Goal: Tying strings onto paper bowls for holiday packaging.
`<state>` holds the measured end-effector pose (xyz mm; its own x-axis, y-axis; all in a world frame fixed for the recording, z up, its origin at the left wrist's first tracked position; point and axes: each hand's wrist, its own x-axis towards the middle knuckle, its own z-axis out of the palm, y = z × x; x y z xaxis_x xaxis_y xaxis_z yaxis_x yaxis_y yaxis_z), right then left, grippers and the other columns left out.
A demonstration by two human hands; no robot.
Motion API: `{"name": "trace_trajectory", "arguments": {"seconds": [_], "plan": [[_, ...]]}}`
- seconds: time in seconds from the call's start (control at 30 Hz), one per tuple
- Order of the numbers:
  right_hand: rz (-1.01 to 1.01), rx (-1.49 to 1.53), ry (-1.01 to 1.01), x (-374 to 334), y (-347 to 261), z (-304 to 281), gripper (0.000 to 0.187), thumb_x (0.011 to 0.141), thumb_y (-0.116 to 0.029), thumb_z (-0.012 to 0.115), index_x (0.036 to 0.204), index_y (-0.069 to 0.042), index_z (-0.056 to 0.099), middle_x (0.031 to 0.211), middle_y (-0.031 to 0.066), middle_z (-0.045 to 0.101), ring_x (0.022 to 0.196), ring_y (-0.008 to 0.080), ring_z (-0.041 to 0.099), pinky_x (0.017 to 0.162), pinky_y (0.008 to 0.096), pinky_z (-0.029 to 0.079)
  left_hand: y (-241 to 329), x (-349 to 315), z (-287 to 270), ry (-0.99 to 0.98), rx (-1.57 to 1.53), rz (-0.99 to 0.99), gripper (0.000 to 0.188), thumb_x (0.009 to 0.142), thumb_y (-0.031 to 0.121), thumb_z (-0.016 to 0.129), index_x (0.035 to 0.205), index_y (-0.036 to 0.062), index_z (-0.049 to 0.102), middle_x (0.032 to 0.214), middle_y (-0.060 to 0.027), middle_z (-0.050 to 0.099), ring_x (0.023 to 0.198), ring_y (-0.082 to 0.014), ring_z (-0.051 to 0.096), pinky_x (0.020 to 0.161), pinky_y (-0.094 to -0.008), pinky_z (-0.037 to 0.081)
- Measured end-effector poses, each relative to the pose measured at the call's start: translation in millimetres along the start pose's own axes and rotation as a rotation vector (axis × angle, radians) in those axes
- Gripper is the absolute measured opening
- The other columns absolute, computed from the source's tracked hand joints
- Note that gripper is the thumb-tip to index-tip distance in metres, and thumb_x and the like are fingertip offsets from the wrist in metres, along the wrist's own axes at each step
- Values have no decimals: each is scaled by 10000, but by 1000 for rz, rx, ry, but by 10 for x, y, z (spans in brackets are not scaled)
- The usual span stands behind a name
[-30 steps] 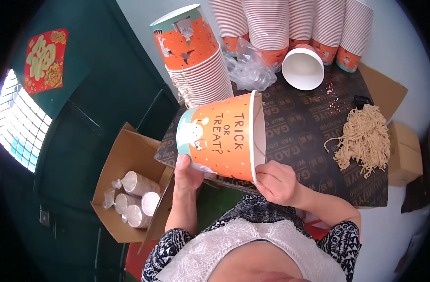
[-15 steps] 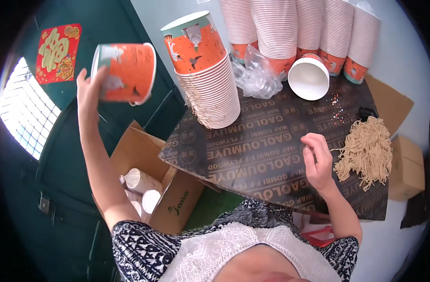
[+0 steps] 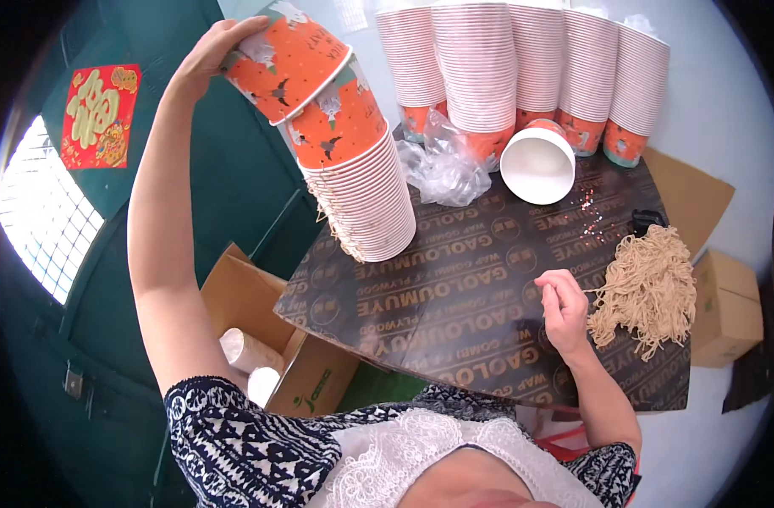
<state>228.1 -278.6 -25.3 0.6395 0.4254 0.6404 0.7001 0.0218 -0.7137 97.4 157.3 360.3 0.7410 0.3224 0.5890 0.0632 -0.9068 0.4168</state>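
Currently | orange bucket [image 3: 298,66] | tilted | base against fingers [image 3: 248,28] of left hand [image 3: 207,54]

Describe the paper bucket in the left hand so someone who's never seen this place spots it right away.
Start at the dark table and go to its far left, where a tall stack of paper buckets stands with tan cords down its side. At the top is the orange bucket, tilted, white rim toward the stack; it's the only one with a hand, the left hand, on it.
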Motion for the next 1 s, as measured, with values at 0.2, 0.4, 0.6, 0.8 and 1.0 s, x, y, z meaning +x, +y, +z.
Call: {"name": "trace_trajectory", "arguments": {"seconds": [0.2, 0.4, 0.6, 0.8, 1.0], "plan": [[-72, -34, 11, 4, -29, 27, 98, 912, 43, 532, 931, 27, 627, 921, 99, 623, 651, 149, 559, 575, 274, 449, -54, 248, 351, -82, 184, -61, 786, 725, 709, 687, 823, -69, 746, 773, -144, 699, 702, -216, 692, 719, -337, 552], [-90, -34, -7, 1, -51, 50, 99, 894, 61, 540, 915, 31, 632, 906, 105, 627, 641, 157, 564, 563, 273, 446, -95, 114, 764, -96, 381, -125, 922, 785, 752, 612, 1014, -139, 671, 880, -253, 692, 834, -320, 716, 750, -404, 572], [-110, -27, -5, -15, -56, 81, 102, 883, 59, 552, 916, 24, 642, 889, 114, 626, 615, 168, 551, 549, 281, 431, -127, -7, 846, -74, 486, -280, 1098, 692, 807, 632, 1233, -145, 549, 1218, -360, 588, 1163, -427, 601, 997, -490, 450], [-66, -30, -78, -37, -29, 135, 79, 874, 35, 579, 909, 17, 647, 906, 127, 646, 690, 251, 631, 608, 330, 495, 440, -342, 1632, 449, 775, 640, 480, 838, 317, 753, 1174, 0, 625, 1300, -246, 552, 1216, -398, 516, 1018, -489, 425], [-60, -34, -106, -111, -24, 145, 77, 868, 4, 587, 912, 7, 649, 903, 141, 651, 739, 303, 648, 648, 367, 515, 694, -435, 3028, -137, 405, 691, 140, 879, 176, 622, 889, 36, 618, 882, -148, 630, 867, -354, 639, 739, -461, 522]]}}
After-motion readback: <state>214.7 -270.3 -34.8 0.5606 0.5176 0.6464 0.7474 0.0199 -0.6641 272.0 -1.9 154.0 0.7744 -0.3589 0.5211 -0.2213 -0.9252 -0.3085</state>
